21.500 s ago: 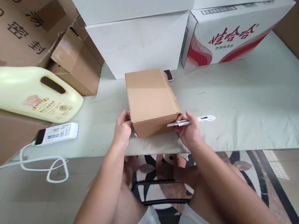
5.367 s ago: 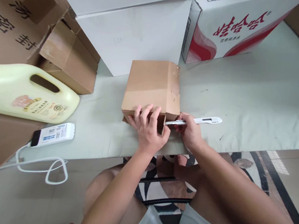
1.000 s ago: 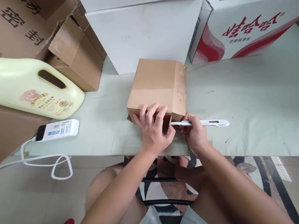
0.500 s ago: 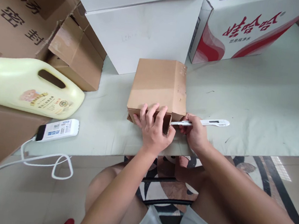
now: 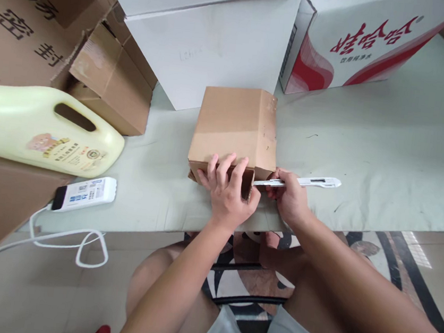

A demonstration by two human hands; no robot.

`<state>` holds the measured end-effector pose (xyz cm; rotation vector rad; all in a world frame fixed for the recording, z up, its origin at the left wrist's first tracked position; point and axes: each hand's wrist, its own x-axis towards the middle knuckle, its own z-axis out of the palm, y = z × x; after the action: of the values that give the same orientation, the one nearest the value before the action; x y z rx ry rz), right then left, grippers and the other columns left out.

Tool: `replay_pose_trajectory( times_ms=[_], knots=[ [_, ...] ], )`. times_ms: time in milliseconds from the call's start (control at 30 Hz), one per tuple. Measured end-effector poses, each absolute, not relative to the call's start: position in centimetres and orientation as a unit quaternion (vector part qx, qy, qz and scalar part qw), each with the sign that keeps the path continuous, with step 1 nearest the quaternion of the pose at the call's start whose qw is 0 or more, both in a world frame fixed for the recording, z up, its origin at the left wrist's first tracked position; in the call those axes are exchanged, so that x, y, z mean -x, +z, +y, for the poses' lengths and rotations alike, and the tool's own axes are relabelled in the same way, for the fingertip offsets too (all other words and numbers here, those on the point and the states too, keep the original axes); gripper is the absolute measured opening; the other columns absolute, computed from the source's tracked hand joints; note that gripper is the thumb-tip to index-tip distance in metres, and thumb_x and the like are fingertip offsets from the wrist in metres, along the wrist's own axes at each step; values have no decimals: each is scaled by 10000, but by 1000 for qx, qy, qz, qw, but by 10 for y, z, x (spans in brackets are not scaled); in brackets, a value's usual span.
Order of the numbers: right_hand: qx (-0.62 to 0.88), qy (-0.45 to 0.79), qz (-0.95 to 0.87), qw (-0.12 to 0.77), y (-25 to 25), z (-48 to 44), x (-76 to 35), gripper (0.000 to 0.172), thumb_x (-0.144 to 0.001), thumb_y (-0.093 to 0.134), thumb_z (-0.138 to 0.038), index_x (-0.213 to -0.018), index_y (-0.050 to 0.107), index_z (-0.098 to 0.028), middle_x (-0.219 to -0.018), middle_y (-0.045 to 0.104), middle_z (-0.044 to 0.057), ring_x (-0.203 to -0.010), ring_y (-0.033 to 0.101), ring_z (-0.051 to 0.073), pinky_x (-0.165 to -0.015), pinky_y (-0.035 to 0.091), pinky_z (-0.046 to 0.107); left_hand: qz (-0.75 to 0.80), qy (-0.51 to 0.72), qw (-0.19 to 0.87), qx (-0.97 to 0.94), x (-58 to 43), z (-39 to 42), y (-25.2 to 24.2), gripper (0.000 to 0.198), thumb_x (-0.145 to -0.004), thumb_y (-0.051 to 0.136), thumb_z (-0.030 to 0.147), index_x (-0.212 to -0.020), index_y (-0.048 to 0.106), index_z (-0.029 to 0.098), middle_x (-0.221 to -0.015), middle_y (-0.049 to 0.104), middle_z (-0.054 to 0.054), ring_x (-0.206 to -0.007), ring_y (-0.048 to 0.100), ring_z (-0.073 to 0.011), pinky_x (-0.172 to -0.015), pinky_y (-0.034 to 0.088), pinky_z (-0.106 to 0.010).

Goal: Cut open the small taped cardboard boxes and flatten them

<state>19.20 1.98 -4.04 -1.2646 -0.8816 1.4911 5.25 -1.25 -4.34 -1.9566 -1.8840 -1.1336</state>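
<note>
A brown cardboard box rests on the pale green cloth-covered table, close to its front edge. My left hand grips the box's near end, fingers over the top edge and thumb by an upright flap at the right. In my right hand is a white utility knife, held between thumb and fingers just right of the box. Its blade end points left and meets the flap's edge beside my left thumb. The blade's very tip is hidden there.
Behind the box stand a large white box and a white-and-red carton. To the left are a pale yellow jug, a white power strip with its cable, and an open cardboard box. The table's front edge lies before my knees.
Almost nothing differs. Both hands, the box and the utility knife keep their places; only the view has shifted very slightly.
</note>
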Motion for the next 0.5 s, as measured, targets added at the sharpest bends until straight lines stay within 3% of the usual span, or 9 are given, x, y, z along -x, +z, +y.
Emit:
replay_pose_trajectory(
  times_ms=[500],
  knots=[
    [521,613,-349,481,-36,20,-190,249,-767,518,-363,-553,537,-237,-492,527,-17,-483,451,133,-512,346,291,-628,-396,96,663,-52,-13,-42,519,-773,609,281,-1281,676,195,-1350,644,-169,-1437,426,-414,-1238,174,-636]
  ],
)
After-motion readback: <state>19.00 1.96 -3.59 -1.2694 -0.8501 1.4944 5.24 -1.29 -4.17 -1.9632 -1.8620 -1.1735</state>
